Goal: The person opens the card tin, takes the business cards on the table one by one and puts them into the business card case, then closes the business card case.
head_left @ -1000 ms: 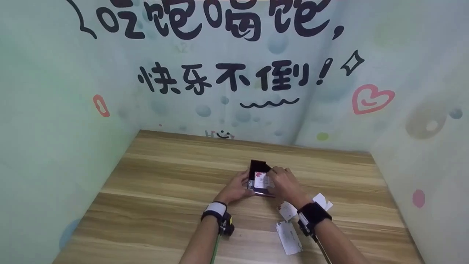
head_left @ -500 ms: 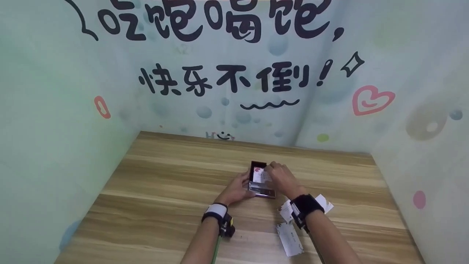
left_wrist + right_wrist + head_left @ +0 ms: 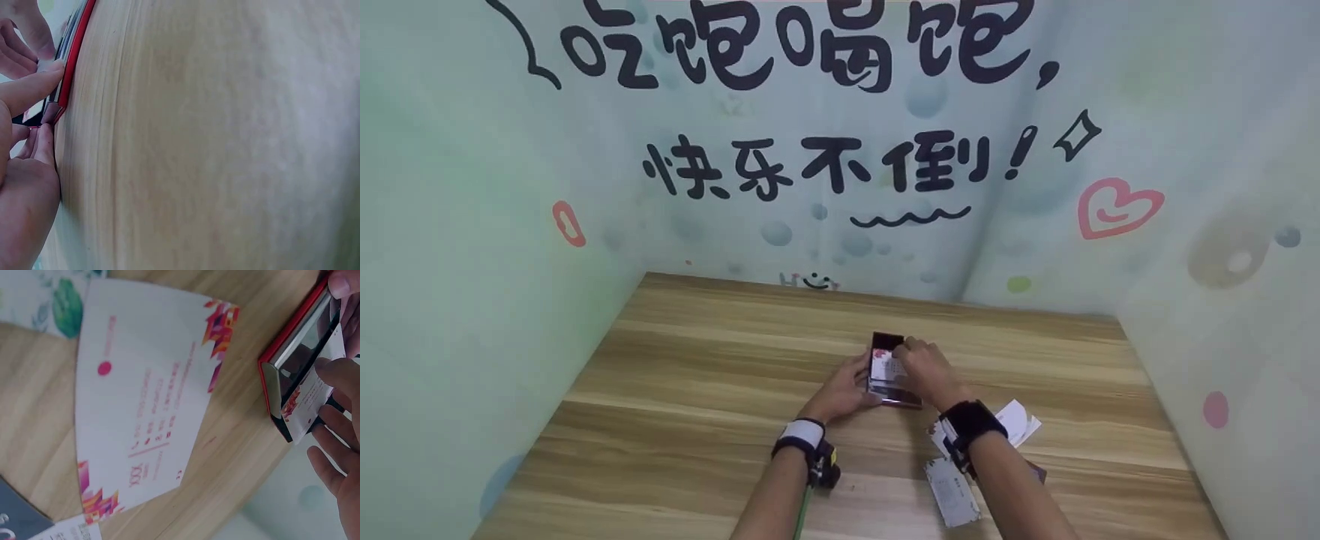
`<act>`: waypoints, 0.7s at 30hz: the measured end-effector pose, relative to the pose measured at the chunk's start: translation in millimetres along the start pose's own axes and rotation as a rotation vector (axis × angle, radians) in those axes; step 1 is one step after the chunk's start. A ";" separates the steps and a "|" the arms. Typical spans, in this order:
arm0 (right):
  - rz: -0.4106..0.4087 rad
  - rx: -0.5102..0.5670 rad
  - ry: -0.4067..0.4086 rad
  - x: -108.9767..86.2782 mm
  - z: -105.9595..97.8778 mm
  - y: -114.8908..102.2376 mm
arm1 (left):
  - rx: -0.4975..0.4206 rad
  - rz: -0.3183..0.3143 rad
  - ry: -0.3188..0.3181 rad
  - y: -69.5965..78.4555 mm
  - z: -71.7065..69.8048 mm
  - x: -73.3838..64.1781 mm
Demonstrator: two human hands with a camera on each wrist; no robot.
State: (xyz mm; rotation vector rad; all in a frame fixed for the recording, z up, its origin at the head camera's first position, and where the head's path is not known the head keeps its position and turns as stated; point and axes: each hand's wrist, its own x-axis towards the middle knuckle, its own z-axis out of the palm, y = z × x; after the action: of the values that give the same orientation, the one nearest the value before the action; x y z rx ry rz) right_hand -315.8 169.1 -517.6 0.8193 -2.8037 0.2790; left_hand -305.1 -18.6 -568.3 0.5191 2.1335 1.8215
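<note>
My left hand grips the left side of an open business card case, with a red outer edge and a shiny metal inside. In the left wrist view, the thumb of that hand presses the case's near edge and its fingers lie below. A white business card with an orange and pink corner pattern sits tilted at the case's opening. My right hand pinches this card between thumb and fingers, over the right part of the case. How deep the card sits is partly hidden by the right hand.
Loose cards lie right of the case: a white card, a pair of white cards and a dark card beside my right forearm. The right wrist view shows a pink-patterned card and a leaf-printed card. Printed walls surround the wooden table.
My right hand and forearm have shifted a little left, and the card has moved slightly with them. The dark card beside the forearm has come into view. My left hand stays on the case.
</note>
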 end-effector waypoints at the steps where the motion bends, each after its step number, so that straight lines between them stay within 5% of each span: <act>1: 0.000 -0.005 0.001 -0.3 1.4 -0.5 | 0.001 0.003 0.002 -0.3 0.4 0.1; 21: -0.024 -0.029 0.065 -8.1 14.3 -3.4 | 0.071 -0.048 0.015 -2.0 0.6 1.3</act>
State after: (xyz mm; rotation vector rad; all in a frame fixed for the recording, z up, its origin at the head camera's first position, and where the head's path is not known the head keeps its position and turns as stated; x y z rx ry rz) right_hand -309.3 167.0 -532.9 0.8215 -2.7297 0.2564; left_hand -306.2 -17.7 -570.4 0.4672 2.2073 1.7353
